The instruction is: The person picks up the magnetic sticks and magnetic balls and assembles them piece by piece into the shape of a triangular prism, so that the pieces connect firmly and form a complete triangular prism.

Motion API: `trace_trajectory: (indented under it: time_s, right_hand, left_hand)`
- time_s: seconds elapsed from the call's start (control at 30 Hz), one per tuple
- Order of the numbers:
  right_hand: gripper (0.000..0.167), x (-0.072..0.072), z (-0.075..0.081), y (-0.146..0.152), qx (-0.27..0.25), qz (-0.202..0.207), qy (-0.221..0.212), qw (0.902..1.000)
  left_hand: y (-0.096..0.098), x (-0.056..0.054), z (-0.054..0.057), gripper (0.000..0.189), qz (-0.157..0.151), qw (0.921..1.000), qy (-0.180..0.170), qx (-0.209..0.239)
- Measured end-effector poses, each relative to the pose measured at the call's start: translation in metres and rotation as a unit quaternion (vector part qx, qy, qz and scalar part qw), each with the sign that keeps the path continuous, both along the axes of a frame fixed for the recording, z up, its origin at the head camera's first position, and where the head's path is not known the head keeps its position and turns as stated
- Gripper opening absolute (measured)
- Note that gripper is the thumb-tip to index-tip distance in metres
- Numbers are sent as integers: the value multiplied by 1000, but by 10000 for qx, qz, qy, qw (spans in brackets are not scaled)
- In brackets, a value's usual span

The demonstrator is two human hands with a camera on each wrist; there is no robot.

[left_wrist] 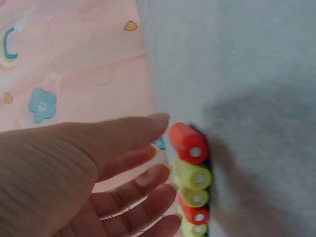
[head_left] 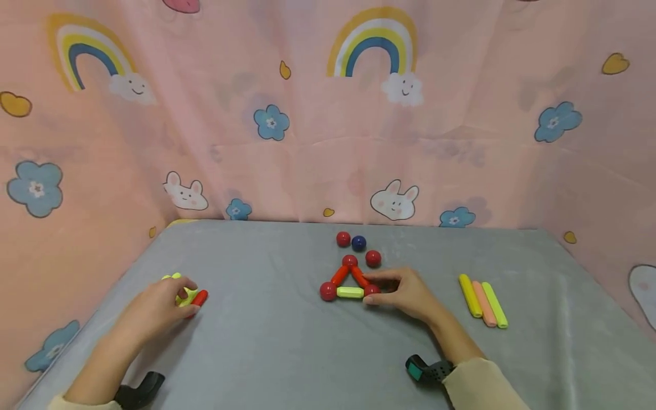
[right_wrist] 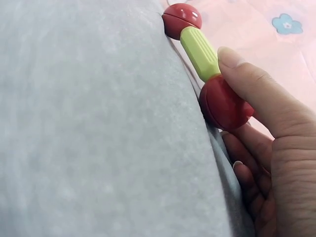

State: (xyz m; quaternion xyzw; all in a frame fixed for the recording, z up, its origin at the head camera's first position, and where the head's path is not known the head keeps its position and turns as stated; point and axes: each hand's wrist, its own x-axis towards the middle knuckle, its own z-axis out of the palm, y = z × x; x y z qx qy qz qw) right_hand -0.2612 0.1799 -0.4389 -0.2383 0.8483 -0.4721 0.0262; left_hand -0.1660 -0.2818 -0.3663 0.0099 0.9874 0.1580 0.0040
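A triangle of sticks and balls lies on the grey table, with red sticks point(head_left: 340, 275) on two sides and a yellow-green stick point(head_left: 351, 292) along the near side. Red balls join its corners. My right hand point(head_left: 410, 296) pinches the near right red ball point(right_wrist: 224, 103) between thumb and fingers. Over at the left, my left hand point(head_left: 159, 307) hovers around a row of sticks, its fingers loosely bent and apart. Its thumb tip is close by the red stick point(left_wrist: 187, 143) at the row's end. Yellow-green sticks point(left_wrist: 193, 175) and another red stick point(left_wrist: 195, 213) follow behind.
Beyond the triangle sit two loose red balls point(head_left: 343, 238) point(head_left: 373, 258) and a dark blue ball point(head_left: 359, 244). Right of my right hand lie a yellow stick point(head_left: 470, 296), a peach stick point(head_left: 484, 304) and a yellow-green stick point(head_left: 495, 306). A pink patterned curtain point(head_left: 307, 171) borders the table.
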Motion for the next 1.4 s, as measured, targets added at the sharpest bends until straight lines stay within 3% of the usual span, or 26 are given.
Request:
trace_trajectory:
  time_s: [0.2,0.57,0.73,0.87,1.0,1.17,1.27,1.4]
  right_hand:
    - [42,4,-3,11,50,-170,56,9998]
    - [44,0,0,1,175,55,-284,9994]
    - [39,-1,1,-1,117,30,-296,9995]
    - [35,0,2,-2,-57,-26,-418,9991]
    - [33,1,3,-1,-144,-29,-435,9989]
    - [33,1,2,1,-87,-102,-420,9990]
    - [33,1,3,1,-56,-167,-464,9988]
    - [32,0,4,0,-48,-201,-497,9985]
  left_hand:
    - [12,-12,-6,32,-335,9994,70,-85]
    - [15,-17,-10,20,-125,9985,48,-528]
    - [21,-22,-7,25,-4,9999,51,-96]
    - [37,-28,-3,24,-213,9982,141,536]
    - [62,-35,-2,24,-677,9895,323,1237]
    - [99,-49,-8,23,-1170,9653,491,2284]
    - [122,-57,-12,25,-1334,9492,454,2814]
    - [145,-64,-16,26,-1441,9383,343,3125]
